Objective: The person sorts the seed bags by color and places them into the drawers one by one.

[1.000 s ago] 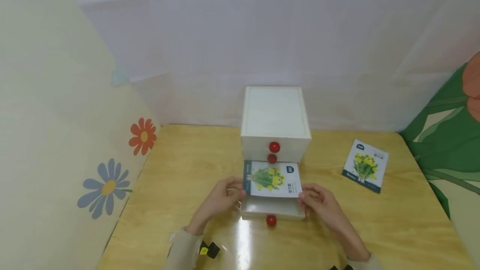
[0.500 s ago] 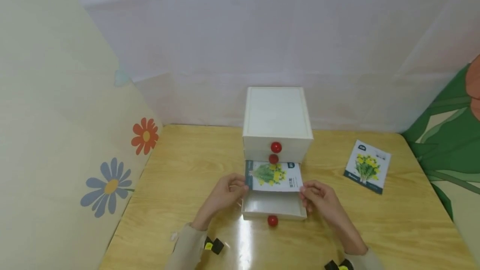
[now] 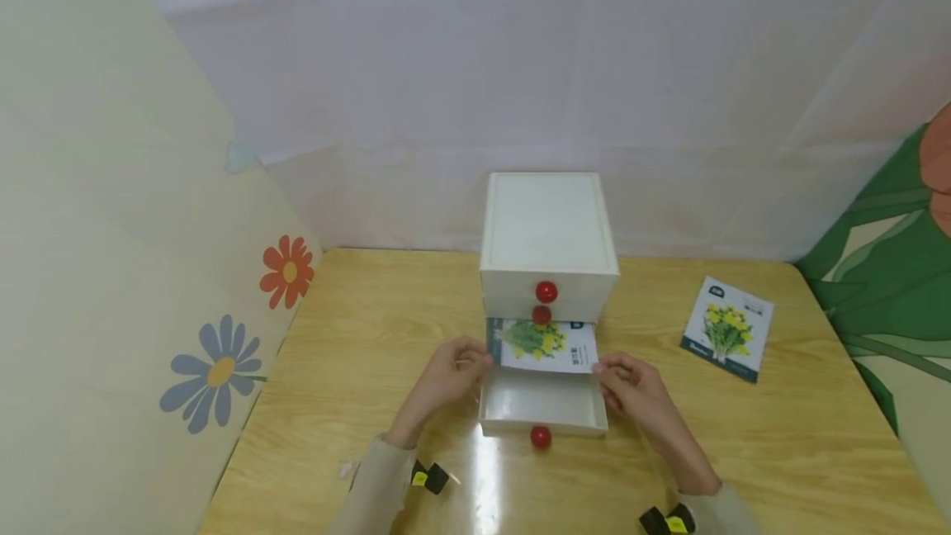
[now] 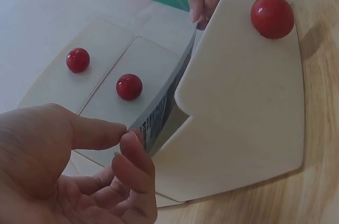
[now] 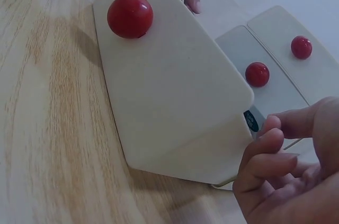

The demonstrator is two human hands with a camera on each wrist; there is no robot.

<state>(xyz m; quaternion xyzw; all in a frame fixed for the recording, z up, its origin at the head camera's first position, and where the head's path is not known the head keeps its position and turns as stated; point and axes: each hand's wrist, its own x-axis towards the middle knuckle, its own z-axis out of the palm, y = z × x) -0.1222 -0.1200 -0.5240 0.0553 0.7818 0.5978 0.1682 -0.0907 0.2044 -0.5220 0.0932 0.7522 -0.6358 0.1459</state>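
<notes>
A seed packet (image 3: 546, 349) with a picture of yellow-flowered greens lies level over the pulled-out bottom drawer (image 3: 548, 401) of a small white cabinet (image 3: 548, 221). Its far part is hidden beneath the drawers above. My left hand (image 3: 451, 371) pinches the packet's near left corner between thumb and fingers. At the near right corner, my right hand (image 3: 635, 385) pinches it the same way. In the left wrist view, a barcode shows on the packet's underside (image 4: 153, 121), raised a little above the drawer floor. The drawer front carries a red knob (image 3: 541, 437).
A second, matching packet (image 3: 728, 329) lies on the wooden table (image 3: 401, 304) to the right. Two more red knobs (image 3: 546, 292) mark the shut upper drawers. Behind stands a pale cloth backdrop (image 3: 461, 89); a flower-painted panel (image 3: 215, 295) borders the left.
Both hands have moved forward with the packet, sliding it farther into the drawer under the upper ones. More of the drawer floor shows in front. The second packet stays put.
</notes>
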